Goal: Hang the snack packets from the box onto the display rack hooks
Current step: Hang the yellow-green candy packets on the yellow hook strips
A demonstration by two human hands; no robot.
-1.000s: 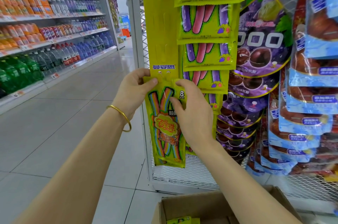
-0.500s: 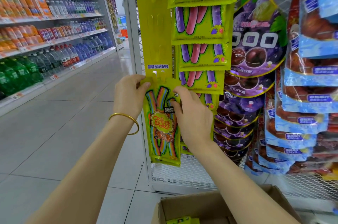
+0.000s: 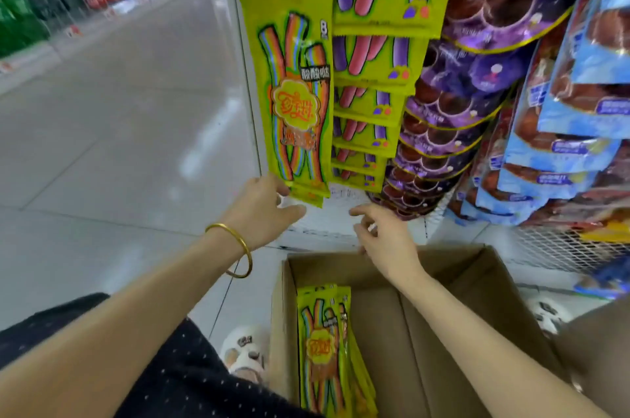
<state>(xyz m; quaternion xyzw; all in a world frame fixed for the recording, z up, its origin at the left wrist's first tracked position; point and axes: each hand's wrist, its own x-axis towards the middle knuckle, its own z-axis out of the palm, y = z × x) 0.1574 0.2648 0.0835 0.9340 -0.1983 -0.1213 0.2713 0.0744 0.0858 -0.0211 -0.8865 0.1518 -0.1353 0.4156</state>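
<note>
The grey tiled floor (image 3: 119, 131) carried an open cardboard box (image 3: 460, 281). Just beyond the box stood the white wire display rack (image 3: 562, 247), a rainbow-strip snack packet (image 3: 293, 93) hanging above the box's left wall. More packets (image 3: 320, 349) lay inside the box.

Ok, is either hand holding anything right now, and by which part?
Nothing is gripped. The left hand only touches the bottom corner of the hanging rainbow packet, thumb apart; the right hand is empty above the box.
</note>
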